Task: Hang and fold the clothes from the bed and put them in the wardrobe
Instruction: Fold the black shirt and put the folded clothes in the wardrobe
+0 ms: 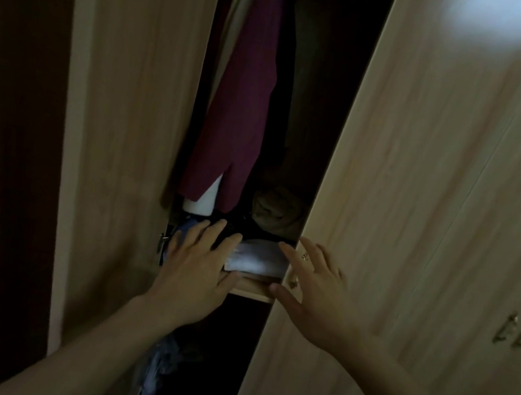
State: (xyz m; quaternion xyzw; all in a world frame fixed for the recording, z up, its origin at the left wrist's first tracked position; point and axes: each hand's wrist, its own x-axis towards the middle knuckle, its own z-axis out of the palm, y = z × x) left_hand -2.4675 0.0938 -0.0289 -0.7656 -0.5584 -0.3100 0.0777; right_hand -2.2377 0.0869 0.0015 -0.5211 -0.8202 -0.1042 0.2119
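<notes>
My left hand (pixel 197 261) and right hand (pixel 315 290) spread open, apart, flanking the folded white cloth (pixel 258 259) on the wardrobe shelf (pixel 253 289) at six o'clock.

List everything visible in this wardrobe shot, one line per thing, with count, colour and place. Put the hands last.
wardrobe door: several panels, light wood; one ajar to the right of the opening, one to its left
door handles: two, metallic, on closed doors at far right
hanging garment: one, maroon, inside at upper left; darker clothes hang beside it, count unclear
white item: one, behind the maroon hem, kind unclear
bundled cloth: one, olive-brown, at the back of the shelf
folded cloth: one, pale white-blue, at the shelf front
shelf: one, light wood, mid-height
left hand: open, fingers on the shelf's clothes
right hand: open, ring on one finger, by the door edge
</notes>
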